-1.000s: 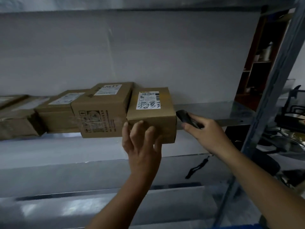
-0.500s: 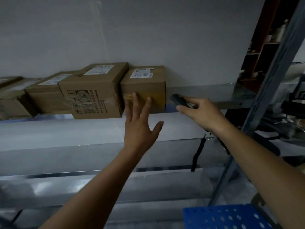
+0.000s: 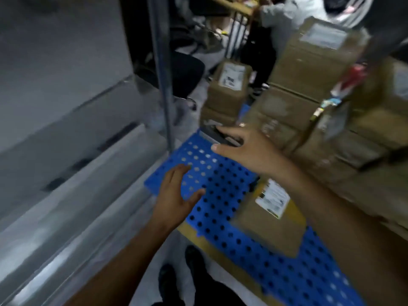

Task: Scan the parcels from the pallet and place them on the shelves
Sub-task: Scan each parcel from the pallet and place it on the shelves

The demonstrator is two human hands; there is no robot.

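Observation:
A blue perforated pallet lies on the floor below me. A small cardboard parcel with a white label rests flat on it under my right forearm. Larger stacked parcels stand at the right and back. My left hand hovers empty over the pallet's left part with fingers spread. My right hand grips a dark barcode scanner, reaching toward the stack. The view is motion-blurred.
The metal shelf unit runs along the left, with an upright post beside the pallet's corner. Another labelled box stands behind the pallet. A person in light clothing is at the back. My dark shoes stand on the floor.
My view has swung from the shelf with its row of boxes down and right to the pallet. My left hand left the shelved parcel and dropped; my right hand kept the scanner.

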